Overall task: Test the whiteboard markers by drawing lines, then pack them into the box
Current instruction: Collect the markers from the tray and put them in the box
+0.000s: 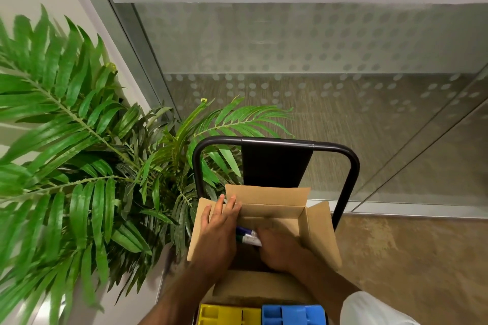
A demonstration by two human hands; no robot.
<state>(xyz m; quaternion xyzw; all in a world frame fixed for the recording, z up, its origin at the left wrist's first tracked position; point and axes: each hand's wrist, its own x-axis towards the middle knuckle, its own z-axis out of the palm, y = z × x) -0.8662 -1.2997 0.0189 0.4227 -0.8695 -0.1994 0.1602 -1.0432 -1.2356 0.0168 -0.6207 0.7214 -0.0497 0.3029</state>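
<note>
Fingers of left hand are straight and pressed flat on the left flap of the box; my read is it's pinning the flap open and steadying the carton. Right hand is curled round a bunch of markers, down in the box opening, probably to lay them in. Box sits inside a black frame, so bracing it makes sense.

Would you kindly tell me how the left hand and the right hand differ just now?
The left hand lies with straight fingers; the right hand has its fingers curled. The left hand holds nothing and rests on the left flap of the box; the right hand has a grip on the markers, over the box's opening. Both are at the same cardboard box.
</note>
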